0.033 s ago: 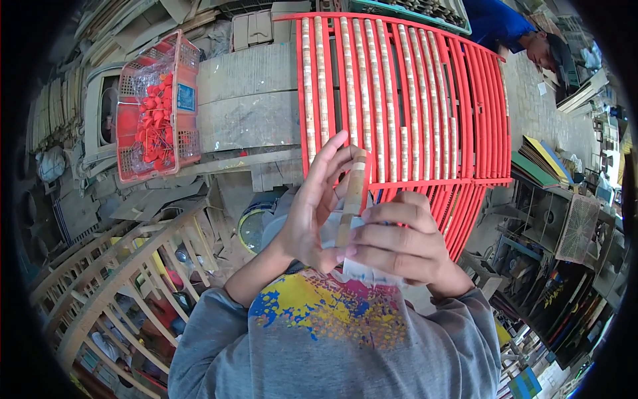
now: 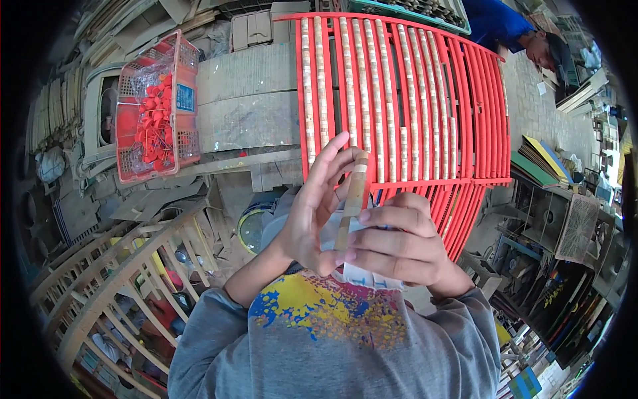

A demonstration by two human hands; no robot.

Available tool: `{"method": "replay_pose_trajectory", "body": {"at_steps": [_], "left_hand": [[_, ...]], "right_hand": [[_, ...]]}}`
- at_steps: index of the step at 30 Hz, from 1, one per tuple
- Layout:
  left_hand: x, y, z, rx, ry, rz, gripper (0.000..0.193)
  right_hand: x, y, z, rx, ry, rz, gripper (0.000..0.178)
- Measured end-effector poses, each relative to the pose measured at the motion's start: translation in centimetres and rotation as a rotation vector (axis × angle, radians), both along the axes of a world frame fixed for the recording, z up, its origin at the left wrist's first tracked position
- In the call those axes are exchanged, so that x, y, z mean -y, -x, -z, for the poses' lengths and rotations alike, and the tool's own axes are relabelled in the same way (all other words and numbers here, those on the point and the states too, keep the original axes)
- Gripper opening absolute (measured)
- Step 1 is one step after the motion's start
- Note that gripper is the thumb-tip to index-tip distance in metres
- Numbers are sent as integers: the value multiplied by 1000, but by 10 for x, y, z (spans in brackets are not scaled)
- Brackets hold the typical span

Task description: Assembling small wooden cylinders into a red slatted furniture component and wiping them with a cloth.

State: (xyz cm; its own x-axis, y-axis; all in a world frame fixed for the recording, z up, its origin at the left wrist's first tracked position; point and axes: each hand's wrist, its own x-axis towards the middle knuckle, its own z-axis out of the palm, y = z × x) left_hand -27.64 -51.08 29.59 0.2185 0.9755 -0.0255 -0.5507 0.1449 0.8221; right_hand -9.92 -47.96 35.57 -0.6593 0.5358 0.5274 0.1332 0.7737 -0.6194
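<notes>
Between my hands, in front of my chest, is a short row of small wooden pieces (image 2: 354, 196) in beige and brown, pressed end to end like a stick. My left hand (image 2: 312, 209) grips it lengthwise, fingers curled at the far end and thumb near the close end. The fingers of my right hand (image 2: 399, 243) are closed round the near part, from its right side. Just beyond lies a red slotted rack (image 2: 343, 80), several of its channels filled with rows of similar wooden pieces. White material (image 2: 372, 278) hangs beneath my right hand.
An orange-red plastic crate (image 2: 178, 136) with red parts and clear bags stands at the left, beside a worn wooden bench (image 2: 246, 100). A wooden railing (image 2: 126, 286) is at lower left. Another person (image 2: 495, 26) in blue is at the far right. A green tray (image 2: 412, 14) lies behind the rack.
The far end of the wooden row has shifted slightly to the right. My hands have barely moved.
</notes>
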Motion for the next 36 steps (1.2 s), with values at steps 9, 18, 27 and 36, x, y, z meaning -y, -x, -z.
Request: {"method": "replay_pose_trajectory", "body": {"at_steps": [9,18,27,36], "left_hand": [[-3,-5,-3,146,-20,31,136],[0,-4,-5,118,30,2,143],[-2,-1,-6,101,-9,51,142],[-3,-1,-9,204,10,9,150]], "right_hand": [[-38,-21,45,26,18,315,32],[-23,-9,42,-24,75,254,31],[-29,-2,42,-65,33,285,25],[-30,-1,49,-97,5,313,27]]}}
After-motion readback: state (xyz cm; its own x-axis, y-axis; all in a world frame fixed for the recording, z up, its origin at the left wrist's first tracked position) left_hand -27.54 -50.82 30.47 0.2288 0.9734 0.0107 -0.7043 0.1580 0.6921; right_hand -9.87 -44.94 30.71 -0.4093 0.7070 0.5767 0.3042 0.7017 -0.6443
